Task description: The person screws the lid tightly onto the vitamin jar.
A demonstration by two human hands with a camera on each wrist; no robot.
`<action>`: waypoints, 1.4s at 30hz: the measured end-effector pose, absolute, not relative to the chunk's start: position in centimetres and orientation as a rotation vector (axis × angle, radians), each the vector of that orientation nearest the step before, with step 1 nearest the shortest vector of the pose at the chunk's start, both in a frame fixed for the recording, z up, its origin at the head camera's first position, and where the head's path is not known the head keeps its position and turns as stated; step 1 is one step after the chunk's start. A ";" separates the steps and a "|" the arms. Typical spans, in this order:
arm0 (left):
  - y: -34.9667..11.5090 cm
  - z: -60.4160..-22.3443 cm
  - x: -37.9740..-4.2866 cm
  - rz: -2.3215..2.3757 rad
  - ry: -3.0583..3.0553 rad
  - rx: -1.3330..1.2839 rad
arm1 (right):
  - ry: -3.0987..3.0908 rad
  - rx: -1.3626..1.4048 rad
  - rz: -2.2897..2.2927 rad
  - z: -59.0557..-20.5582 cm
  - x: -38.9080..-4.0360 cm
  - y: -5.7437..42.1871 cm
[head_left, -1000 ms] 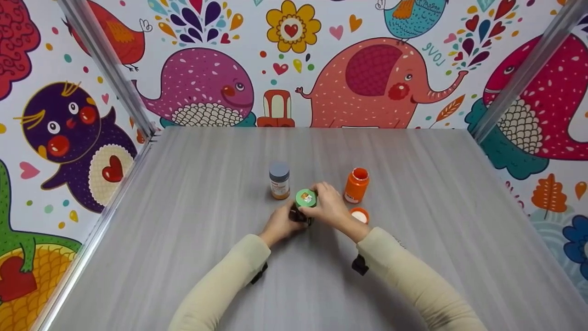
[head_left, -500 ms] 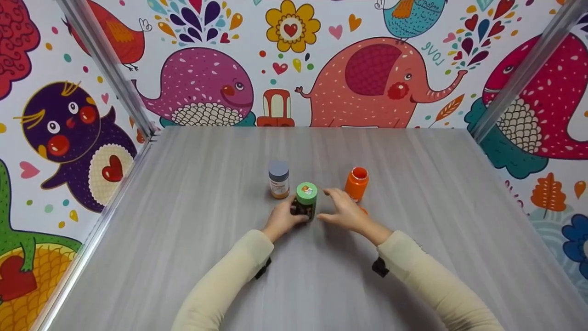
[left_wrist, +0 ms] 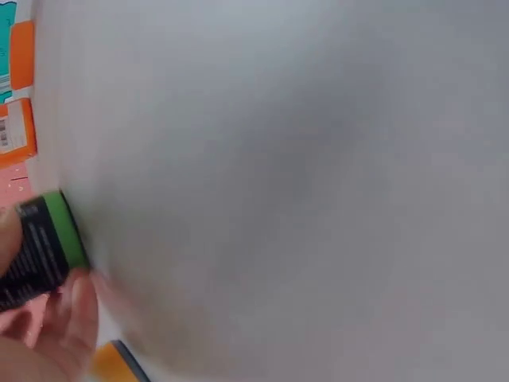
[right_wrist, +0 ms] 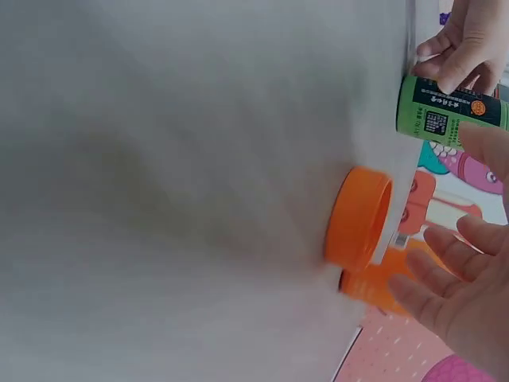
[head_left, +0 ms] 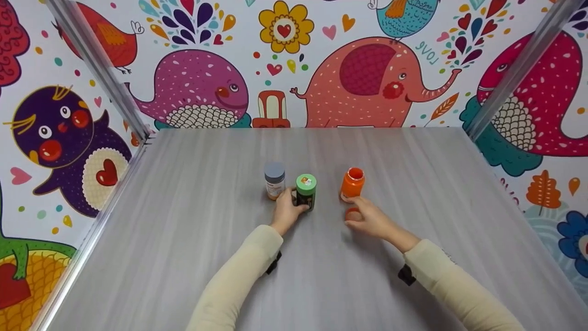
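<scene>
My left hand grips a dark bottle with a green lid, upright on the table; in the right wrist view the bottle's green lower end shows at the tabletop. Fingers spread, my right hand reaches over the loose orange cap. In the right wrist view a gap shows between that hand and the cap, which lies with its hollow side up. Just behind the cap stands a lidless orange bottle, its red-orange mouth showing.
A bottle with a grey lid and amber lower part stands close left of the green-lidded bottle, partly behind my left hand. Cartoon-printed panels enclose the grey table at the back and sides, with metal posts at the corners.
My right hand has let go of the green lid and moved right to the orange cap. My left hand has carried the green-lidded bottle slightly away from me, beside the grey-lidded one.
</scene>
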State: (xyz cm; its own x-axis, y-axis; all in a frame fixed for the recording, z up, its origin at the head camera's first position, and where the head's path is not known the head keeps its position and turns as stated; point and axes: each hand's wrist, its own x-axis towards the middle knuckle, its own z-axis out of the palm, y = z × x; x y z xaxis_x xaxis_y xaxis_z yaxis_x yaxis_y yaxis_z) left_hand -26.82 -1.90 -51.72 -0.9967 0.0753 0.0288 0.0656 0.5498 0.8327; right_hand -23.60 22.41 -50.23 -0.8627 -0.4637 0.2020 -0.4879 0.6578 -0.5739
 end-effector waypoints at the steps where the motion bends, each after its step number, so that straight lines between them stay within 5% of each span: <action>1: -1.8 -51.7 -26.9 1.496 2.765 0.097 | -2.838 0.793 0.998 -50.3 -23.6 22.6; 23: 0.2 -51.8 -28.0 1.704 2.598 -0.210 | -2.924 0.595 1.037 -50.3 -23.6 24.8; 42: -0.7 -52.1 -28.4 1.678 2.565 0.063 | -2.919 0.415 1.146 -49.4 -24.7 25.3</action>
State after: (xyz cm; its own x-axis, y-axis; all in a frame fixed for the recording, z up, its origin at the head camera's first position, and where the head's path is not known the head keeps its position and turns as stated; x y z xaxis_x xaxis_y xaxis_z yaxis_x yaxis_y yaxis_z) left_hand -28.45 -0.73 -52.06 -0.9963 0.0755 -0.0409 -0.0072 0.4007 0.9162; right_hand -24.68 25.33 -49.40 -0.9653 -0.2502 0.0748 -0.2343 0.7030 -0.6715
